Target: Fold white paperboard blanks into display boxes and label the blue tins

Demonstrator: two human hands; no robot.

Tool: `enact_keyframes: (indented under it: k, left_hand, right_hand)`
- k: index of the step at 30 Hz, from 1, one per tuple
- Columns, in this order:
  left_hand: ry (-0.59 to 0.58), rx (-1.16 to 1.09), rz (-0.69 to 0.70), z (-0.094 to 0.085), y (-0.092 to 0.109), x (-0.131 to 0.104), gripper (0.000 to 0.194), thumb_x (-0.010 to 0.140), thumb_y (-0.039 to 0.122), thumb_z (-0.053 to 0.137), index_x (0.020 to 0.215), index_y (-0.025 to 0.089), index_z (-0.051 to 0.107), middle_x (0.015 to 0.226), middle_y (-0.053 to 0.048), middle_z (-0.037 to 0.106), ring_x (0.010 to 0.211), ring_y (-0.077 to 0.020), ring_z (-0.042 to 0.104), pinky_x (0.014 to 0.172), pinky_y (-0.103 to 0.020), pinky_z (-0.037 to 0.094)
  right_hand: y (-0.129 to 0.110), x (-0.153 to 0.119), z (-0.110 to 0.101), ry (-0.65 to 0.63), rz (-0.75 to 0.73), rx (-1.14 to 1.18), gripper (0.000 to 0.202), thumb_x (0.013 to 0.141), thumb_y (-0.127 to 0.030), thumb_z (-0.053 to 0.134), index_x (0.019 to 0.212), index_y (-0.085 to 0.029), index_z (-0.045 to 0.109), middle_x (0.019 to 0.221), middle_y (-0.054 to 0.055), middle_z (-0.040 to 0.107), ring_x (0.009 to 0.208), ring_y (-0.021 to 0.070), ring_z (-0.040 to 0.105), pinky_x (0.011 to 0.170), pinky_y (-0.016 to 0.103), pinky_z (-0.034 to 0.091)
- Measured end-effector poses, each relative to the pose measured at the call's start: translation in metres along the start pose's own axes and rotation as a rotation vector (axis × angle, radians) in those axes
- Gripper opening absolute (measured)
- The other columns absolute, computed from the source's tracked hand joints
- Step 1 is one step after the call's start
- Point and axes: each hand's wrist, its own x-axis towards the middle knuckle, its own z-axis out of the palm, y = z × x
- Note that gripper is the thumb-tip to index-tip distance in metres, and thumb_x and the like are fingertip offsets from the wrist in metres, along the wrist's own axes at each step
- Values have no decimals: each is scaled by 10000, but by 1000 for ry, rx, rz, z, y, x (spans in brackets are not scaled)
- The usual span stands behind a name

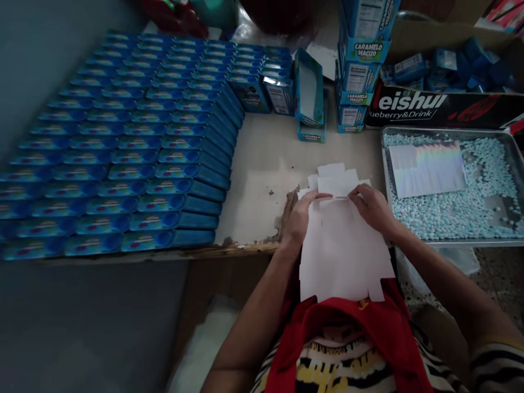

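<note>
A flat white cardboard box blank [346,251], with cut flaps and tabs, leans from the table's front edge toward my body. My left hand [301,215] grips its left side, with a finger stretched along the crease near the top. On the other side, my right hand [372,206] pinches the blank at the same crease, fingertips bent together. The upper flaps lie on the table beyond both hands. The underside of the blank and some of my fingers are hidden.
Rows of blue candy boxes [159,139] fill the left side. An open blue display box [309,90] and stacked "Caramelo Macizo" boxes [356,76] stand behind. At right, a metal tray [454,242] holds small pale candies and a shiny silvery sheet [428,169], before a black carton [442,109].
</note>
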Motion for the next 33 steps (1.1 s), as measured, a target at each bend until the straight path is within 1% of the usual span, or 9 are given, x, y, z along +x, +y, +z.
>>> enact_keyframes:
  k: [3,7,10,13,15,18,21,28,33]
  left_hand:
    - [48,1,66,12,5,8,342,974,465,529,836,229,735,1151,-79,751,1225,-263,654,1049,-379,533]
    - [262,-109,-10,32,7,18,253,1014,486,548,1069,244,594,1013,-36,697,920,-181,674,873,-308,555]
    - [419,-166,-1,41,5,20,223,1049,460,494,1127,253,524,946,-8,671,869,-157,664,838,-281,546]
    - [301,-95,-14,37,6,19,181,1020,408,547,1015,235,599,917,-12,701,959,-177,689,898,-294,543]
    - [180,-103,-76,31,8,19,149,972,349,606,1058,231,634,955,-20,735,1010,-192,702,913,-311,552]
    - [86,-121,-116,22,7,21,327,873,209,650,1199,231,627,1103,-48,753,1058,-200,703,929,-335,563]
    - [45,11,-63,17,4,25,412,747,82,654,1133,226,662,1133,-59,733,1082,-212,684,930,-347,564]
    - [48,323,85,18,4,29,452,718,31,718,1085,265,594,901,-44,725,890,-267,679,837,-385,526]
    - [92,358,110,27,2,31,392,729,46,734,1005,250,544,907,-77,685,984,-339,695,875,-424,515]
  right_hand:
    - [-11,10,3,2,21,-62,216,989,-234,452,997,-196,665,1057,143,743,989,268,680,873,371,474]
    - [-27,20,8,69,81,-98,399,903,-169,463,1293,-154,545,1004,123,739,923,289,684,795,382,456]
    - [-26,15,6,93,93,-50,475,921,-198,446,1393,-147,462,961,93,734,863,275,683,753,370,438]
    - [-15,10,-7,8,29,24,517,956,-253,464,1463,-154,439,916,56,741,812,238,673,744,342,430]
    - [-9,11,-18,-87,-16,47,538,956,-273,505,1477,-145,465,880,43,748,791,223,668,739,326,423]
    - [-10,21,-33,-183,-63,20,460,991,-296,496,1418,-152,588,947,76,779,867,232,694,772,323,429]
    - [-21,37,-39,-236,-106,-51,394,1051,-346,431,1241,-200,744,1084,92,791,985,247,713,814,331,441]
    - [-42,74,-18,-396,-196,-467,158,863,-346,755,812,-215,828,784,93,729,937,312,711,807,377,449]
    - [-39,83,-5,-403,-407,-506,148,899,-335,718,946,-239,819,805,85,738,960,308,703,818,378,464]
